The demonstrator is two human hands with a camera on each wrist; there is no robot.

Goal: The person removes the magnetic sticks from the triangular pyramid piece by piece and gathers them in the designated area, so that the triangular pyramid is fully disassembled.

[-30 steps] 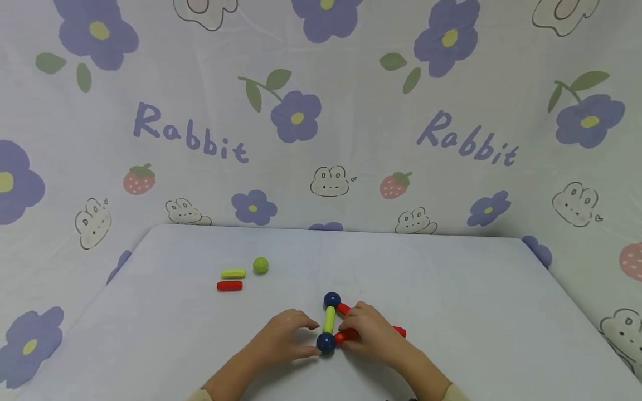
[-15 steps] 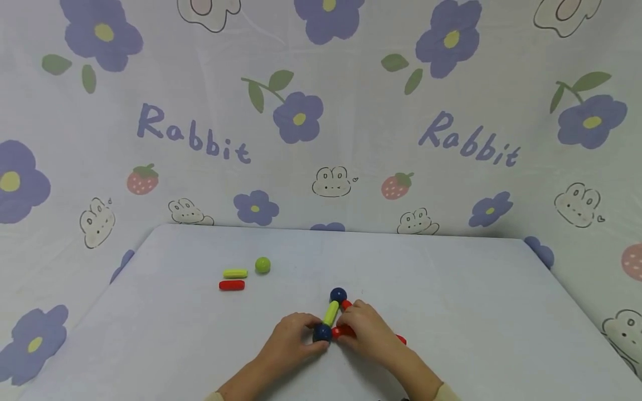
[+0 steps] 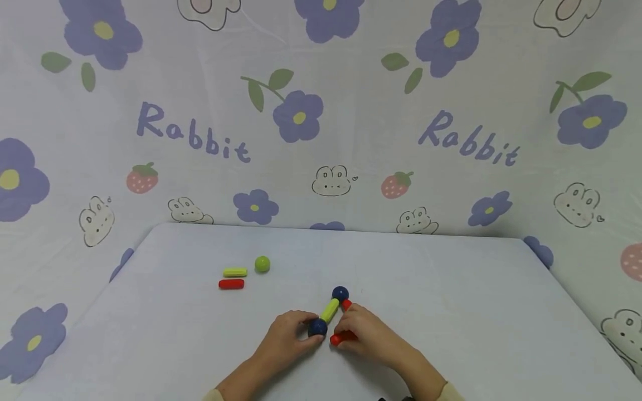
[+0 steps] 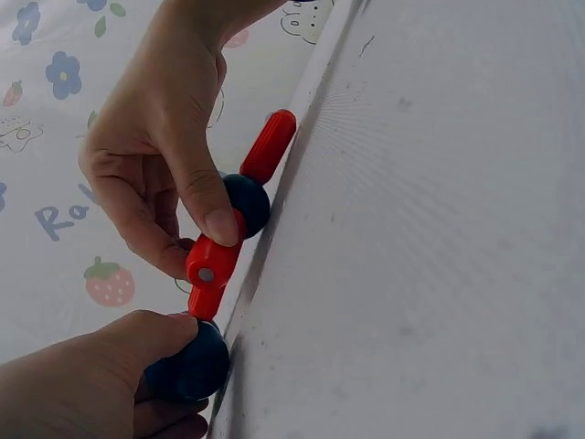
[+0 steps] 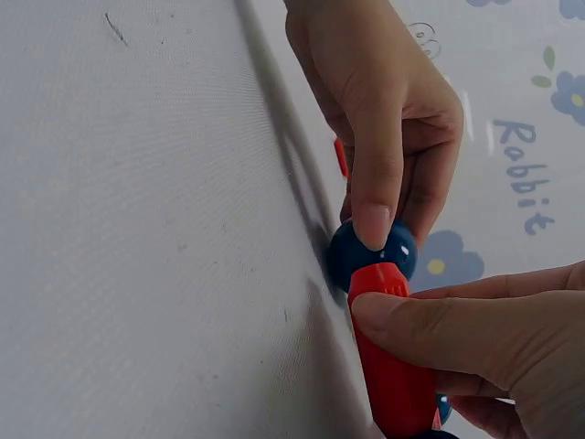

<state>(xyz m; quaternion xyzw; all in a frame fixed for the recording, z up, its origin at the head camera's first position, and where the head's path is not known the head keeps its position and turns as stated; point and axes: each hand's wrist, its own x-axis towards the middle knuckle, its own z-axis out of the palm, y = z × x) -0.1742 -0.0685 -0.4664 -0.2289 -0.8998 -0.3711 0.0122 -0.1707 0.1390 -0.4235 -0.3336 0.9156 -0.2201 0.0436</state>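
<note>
My left hand (image 3: pixel 286 341) pinches the near dark blue ball (image 3: pixel 317 328) between thumb and fingers. A yellow-green rod (image 3: pixel 329 311) joins that ball to a farther blue ball (image 3: pixel 340 293), from which a second red rod (image 3: pixel 347 304) runs back under my right hand (image 3: pixel 370 334). The right thumb and fingers grip a red magnetic rod (image 5: pixel 393 375), which has a grey disc in its end in the left wrist view. From the head, a small gap shows between this rod's end and the near ball. A third blue ball (image 4: pixel 254 206) and red rod (image 4: pixel 270 146) lie beyond the right thumb.
On the white table (image 3: pixel 451 289), a loose yellow-green rod (image 3: pixel 235 272), a red rod (image 3: pixel 231 284) and a green ball (image 3: pixel 262 264) lie back left. A patterned cloth (image 3: pixel 361 122) hangs behind the table.
My left fingers have closed on the near blue ball and drawn it slightly left and away from me. The far ball has shifted right. A gap has opened beside the gripped red rod.
</note>
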